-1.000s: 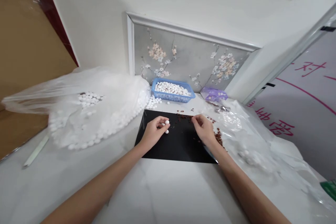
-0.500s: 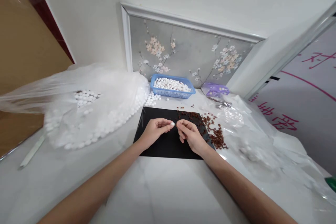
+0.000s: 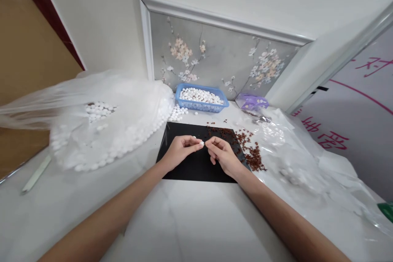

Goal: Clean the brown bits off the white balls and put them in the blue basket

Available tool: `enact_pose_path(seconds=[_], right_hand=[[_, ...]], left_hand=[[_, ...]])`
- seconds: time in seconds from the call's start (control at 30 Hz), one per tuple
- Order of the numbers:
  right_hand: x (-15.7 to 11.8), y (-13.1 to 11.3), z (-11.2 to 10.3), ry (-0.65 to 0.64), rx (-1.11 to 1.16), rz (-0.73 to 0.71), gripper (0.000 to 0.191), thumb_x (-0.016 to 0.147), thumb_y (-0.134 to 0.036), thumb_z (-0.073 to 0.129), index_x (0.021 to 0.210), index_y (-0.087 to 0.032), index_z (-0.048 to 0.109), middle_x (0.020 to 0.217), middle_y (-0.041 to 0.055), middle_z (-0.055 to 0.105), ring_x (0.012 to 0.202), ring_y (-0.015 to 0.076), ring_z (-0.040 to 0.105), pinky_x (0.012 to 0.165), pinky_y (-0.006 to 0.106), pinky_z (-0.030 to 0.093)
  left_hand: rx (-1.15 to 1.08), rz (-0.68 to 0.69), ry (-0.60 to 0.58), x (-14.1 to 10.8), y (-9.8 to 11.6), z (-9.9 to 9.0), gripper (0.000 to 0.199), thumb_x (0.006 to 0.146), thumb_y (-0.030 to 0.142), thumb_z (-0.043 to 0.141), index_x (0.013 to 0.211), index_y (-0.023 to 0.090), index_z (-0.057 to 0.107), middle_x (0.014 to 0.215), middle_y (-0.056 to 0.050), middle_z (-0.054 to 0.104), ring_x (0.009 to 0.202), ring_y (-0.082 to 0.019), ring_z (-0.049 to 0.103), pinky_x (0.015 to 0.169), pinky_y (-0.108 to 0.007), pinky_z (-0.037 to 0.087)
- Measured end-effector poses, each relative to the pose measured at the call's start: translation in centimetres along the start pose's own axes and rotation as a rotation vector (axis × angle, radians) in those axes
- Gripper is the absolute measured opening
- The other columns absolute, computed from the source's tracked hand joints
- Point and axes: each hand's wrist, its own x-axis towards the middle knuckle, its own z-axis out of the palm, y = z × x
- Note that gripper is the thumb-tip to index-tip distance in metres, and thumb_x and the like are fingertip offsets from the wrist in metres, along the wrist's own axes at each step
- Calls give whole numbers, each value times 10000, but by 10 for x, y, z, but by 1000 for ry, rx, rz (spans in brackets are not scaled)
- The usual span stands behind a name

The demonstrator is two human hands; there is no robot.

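Note:
Between the thumb and fingers of my left hand (image 3: 181,150) is a small white ball (image 3: 202,143), held above the black mat (image 3: 196,170). Just right of it, my right hand (image 3: 222,152) is pinched, its fingertips close to the ball; whatever they hold is too small to make out. Small brown star-shaped pieces (image 3: 254,156) lie scattered over the mat's right part and beside it. Another white piece shows partly behind my left fingers.
A blue basket (image 3: 201,107) of white balls stands behind the mat. At the left lies a translucent bag (image 3: 123,131) with many white balls, near a pale green strip (image 3: 37,175). A purple packet (image 3: 253,101) and crumpled clear plastic (image 3: 294,159) are at the right.
My right fingertips are now a little nearer the ball in my left hand. The whole view has shifted slightly. A white piece now shows behind my left fingers.

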Motion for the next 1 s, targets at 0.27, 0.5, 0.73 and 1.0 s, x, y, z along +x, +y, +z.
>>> enact_pose_path(seconds=[0.27,0.5,0.73,1.0], right_hand=[[1,-2,-1,-7,-5,35,251,719,-390,654,703,-168,538,467,-85,355,399,36,295,328,148,325],[3,-5,0,-61,-39,92,268,722,-405,648,719,-176,509,459,-97,325,386,31,253,306,141,271],[13,-17,-9,-124,-213,73,324,717,-468,632,710,-196,457,448,-108,309,347,32,237,314,158,231],[111,-21,-3,176,-1168,-179,370,897,-409,347,965,-180,629,951,83,624,855,186,585,722,277,444]], left_hand=[[-15,-13,-14,-1,0,-1,272,668,378,686,827,157,695,844,-52,691,834,-179,611,789,-301,447],[-105,-42,-32,0,-3,-3,273,634,362,714,806,151,700,811,-54,686,763,-158,602,754,-304,462],[-102,-39,-12,2,1,-7,286,644,370,704,833,155,691,775,-46,688,715,-146,606,722,-288,467],[232,103,290,12,-8,-24,233,721,368,616,863,192,672,1036,-69,661,1007,-224,576,888,-356,423]])
